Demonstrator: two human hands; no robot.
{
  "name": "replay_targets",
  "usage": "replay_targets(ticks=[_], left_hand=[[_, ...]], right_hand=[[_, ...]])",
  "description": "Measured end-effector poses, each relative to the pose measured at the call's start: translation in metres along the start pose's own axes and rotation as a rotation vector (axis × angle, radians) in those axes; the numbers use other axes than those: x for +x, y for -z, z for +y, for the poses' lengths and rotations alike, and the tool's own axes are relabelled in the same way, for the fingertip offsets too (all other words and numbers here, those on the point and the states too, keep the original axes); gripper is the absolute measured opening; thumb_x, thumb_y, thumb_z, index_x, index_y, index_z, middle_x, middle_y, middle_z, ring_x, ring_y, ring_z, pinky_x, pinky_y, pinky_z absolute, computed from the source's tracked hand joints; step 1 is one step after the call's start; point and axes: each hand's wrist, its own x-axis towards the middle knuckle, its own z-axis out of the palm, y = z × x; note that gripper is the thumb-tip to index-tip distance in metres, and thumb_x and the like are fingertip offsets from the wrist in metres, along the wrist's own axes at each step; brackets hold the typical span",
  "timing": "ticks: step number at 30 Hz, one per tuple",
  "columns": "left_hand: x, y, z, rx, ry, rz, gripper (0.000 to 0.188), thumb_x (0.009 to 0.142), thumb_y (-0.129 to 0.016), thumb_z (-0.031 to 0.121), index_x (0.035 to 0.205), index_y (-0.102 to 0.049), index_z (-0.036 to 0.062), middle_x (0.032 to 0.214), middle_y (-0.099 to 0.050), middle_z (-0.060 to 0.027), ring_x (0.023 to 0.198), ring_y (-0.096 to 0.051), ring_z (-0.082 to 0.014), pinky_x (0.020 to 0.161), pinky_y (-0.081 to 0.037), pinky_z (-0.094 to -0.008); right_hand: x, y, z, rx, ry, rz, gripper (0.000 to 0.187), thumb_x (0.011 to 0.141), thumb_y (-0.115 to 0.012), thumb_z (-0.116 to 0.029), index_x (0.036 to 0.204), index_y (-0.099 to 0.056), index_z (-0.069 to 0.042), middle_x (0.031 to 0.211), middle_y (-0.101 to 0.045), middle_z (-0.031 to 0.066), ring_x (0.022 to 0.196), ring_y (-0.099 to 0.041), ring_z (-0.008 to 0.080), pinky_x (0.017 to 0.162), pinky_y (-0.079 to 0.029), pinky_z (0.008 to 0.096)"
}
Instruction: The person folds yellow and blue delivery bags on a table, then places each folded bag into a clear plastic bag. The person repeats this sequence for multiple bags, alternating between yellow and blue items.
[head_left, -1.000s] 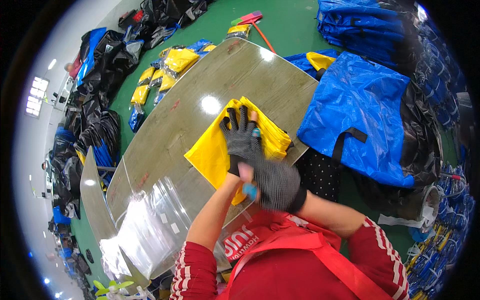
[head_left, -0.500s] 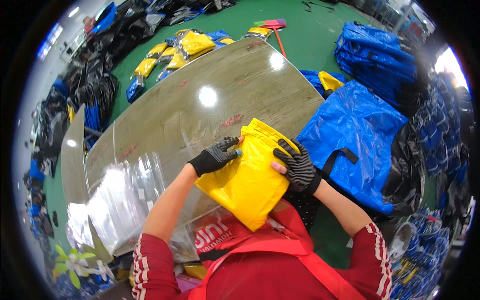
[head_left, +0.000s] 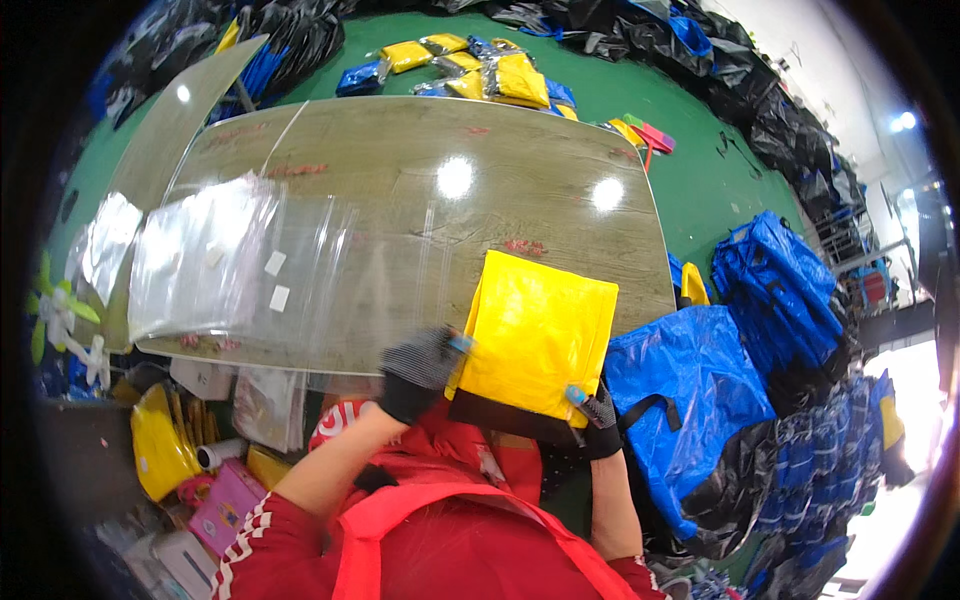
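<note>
A yellow folded plastic bag, nearly square with a dark strip along its lower side, lies at the front right edge of the table. My left hand, in a black dotted glove and slightly blurred, grips its left edge. At the lower right corner, my right hand pinches the bag, with a blue-wrapped fingertip on top. Clear plastic sleeves lie on the table to the left of the bag.
A large blue bag sits right of the table, with more stacked blue bags beyond. Packed yellow and blue bundles lie on the green floor behind. Below the table's left edge are yellow pieces and a pink box.
The yellow bag has gone from bunched up and tilted in my hands to a flat square at the table edge. My right hand moved down to its lower corner. The view has turned left.
</note>
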Motion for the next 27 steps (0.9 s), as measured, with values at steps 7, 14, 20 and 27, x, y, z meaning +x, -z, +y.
replay_targets(ticks=[7, 14, 20, 27], left_hand=[[0.044, 0.053, -0.059, 0.465, -0.426, 0.169, 0.058, 0.082, -0.066, 0.041, 0.129, -0.054, 0.0083, 0.148, -0.037, -0.0185, 0.142, -0.023, -0.0392, 0.117, -0.007, -0.0561], [0.051, 0.053, -0.083, 0.303, -0.505, 0.147, 0.033, 0.076, -0.073, 0.038, 0.090, -0.063, 0.0102, 0.145, -0.045, -0.0117, 0.140, -0.031, -0.0361, 0.118, -0.011, -0.0553], [0.048, 0.052, -0.080, 0.260, -0.500, 0.165, 0.023, 0.074, -0.074, 0.024, 0.077, -0.058, 0.0088, 0.142, -0.049, -0.0087, 0.138, -0.035, -0.0333, 0.117, -0.016, -0.0544], [0.052, 0.046, -0.085, 0.217, -0.501, 0.235, 0.015, 0.079, -0.069, 0.018, 0.081, -0.058, 0.0083, 0.139, -0.052, -0.0083, 0.137, -0.037, -0.0309, 0.117, -0.016, -0.0524]], right_hand=[[0.018, -0.004, -0.054, 0.012, -0.074, -0.200, 0.054, 0.083, -0.071, -0.011, 0.132, -0.051, -0.002, 0.122, -0.062, 0.0103, 0.107, -0.063, 0.0226, 0.093, -0.051, 0.0343], [0.026, -0.004, -0.072, -0.125, -0.217, -0.302, 0.053, 0.081, -0.074, -0.011, 0.129, -0.053, -0.002, 0.115, -0.064, 0.0082, 0.100, -0.064, 0.0194, 0.085, -0.053, 0.0287], [0.023, -0.001, -0.073, -0.133, -0.253, -0.324, 0.052, 0.083, -0.073, -0.012, 0.130, -0.052, 0.000, 0.119, -0.063, 0.0096, 0.104, -0.064, 0.0211, 0.090, -0.052, 0.0326], [0.021, -0.001, -0.078, -0.115, -0.272, -0.342, 0.052, 0.085, -0.072, -0.013, 0.131, -0.052, 0.001, 0.123, -0.062, 0.0108, 0.108, -0.063, 0.0222, 0.093, -0.051, 0.0339]])
